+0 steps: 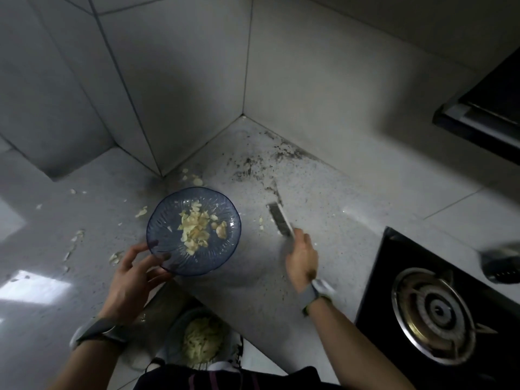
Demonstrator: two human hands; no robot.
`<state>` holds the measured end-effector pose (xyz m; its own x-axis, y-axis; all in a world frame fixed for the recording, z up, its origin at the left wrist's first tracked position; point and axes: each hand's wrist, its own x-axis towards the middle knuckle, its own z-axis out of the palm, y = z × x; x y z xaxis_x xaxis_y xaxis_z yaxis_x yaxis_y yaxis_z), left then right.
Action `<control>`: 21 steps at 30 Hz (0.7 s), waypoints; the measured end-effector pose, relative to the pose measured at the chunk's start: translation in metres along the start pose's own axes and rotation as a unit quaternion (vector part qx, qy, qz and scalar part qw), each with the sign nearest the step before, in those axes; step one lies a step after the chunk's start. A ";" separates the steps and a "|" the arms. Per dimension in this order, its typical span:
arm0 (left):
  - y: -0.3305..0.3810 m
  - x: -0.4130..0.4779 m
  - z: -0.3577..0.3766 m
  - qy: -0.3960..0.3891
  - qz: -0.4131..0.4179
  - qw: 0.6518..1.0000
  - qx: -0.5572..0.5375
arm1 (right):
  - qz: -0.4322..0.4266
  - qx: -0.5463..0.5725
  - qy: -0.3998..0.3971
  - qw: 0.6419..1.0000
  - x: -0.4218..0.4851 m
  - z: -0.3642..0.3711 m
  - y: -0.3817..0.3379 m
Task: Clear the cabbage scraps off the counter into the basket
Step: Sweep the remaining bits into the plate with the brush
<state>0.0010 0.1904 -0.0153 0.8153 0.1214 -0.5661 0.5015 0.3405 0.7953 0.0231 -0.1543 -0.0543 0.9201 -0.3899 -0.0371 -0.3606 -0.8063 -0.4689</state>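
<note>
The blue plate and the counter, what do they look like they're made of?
Blue plate: tinted glass or clear plastic, glossy; the left hand shows through its edge, and ribs fan out from the middle. Counter: speckled grey stone or composite, polished; it mirrors bright light.

One plate (164, 230) at the left fingers (136, 253); one knife (279, 220) out past the right fingers (299, 238); one basket (173, 342) nearer than both; one burner (434, 309) rightward; loose scraps (141, 211) beyond counting.

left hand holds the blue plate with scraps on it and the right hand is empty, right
Not quite. The head view shows the right hand gripping a knife, not empty. The left hand does hold the blue plate with scraps on it.
</note>
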 end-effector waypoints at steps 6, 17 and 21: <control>0.007 -0.004 -0.017 -0.012 0.004 1.000 0.008 | -0.114 0.006 -0.057 0.992 -0.045 0.038 -0.066; 0.023 -0.007 -0.042 -0.029 -0.020 0.999 0.022 | 0.195 0.026 0.098 0.976 -0.037 -0.033 0.061; 0.029 -0.006 -0.046 -0.041 -0.015 0.998 0.037 | 0.219 0.012 0.071 0.973 -0.054 -0.026 0.051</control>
<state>-0.0024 0.2430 0.0011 0.8187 0.0339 -0.5732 0.5443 0.2718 0.7936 -0.0489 -0.1862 -0.0534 0.6484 -0.7524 -0.1159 -0.7075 -0.5394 -0.4566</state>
